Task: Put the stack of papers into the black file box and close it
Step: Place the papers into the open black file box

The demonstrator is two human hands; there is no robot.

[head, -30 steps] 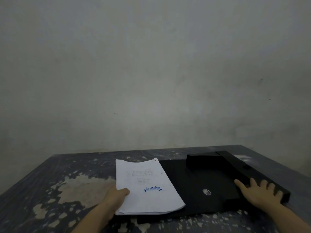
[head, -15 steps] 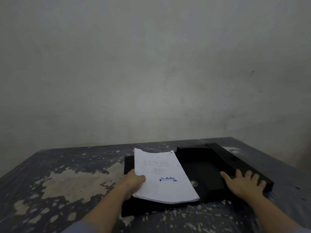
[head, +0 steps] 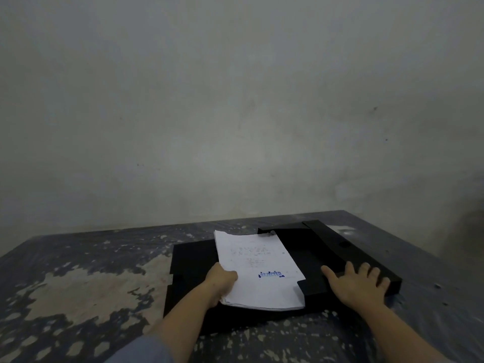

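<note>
The black file box (head: 327, 247) lies opened flat on the table, its raised walls on the right and its flat flap (head: 191, 260) spread to the left. A white stack of papers (head: 256, 263) with a blue stamp near its lower edge hovers tilted over the middle of the box. My left hand (head: 221, 280) grips the stack's lower left corner. My right hand (head: 358, 284) rests flat, fingers spread, on the box's near right wall, holding nothing.
The worn table (head: 78, 292) has dark paint with pale chipped patches. A bare plaster wall (head: 235, 113) rises right behind the table's far edge. The table's right edge runs close past the box.
My left hand has carried the stack of papers to the right, from the left flap to over the middle of the box. My right hand has stayed on the right wall.
</note>
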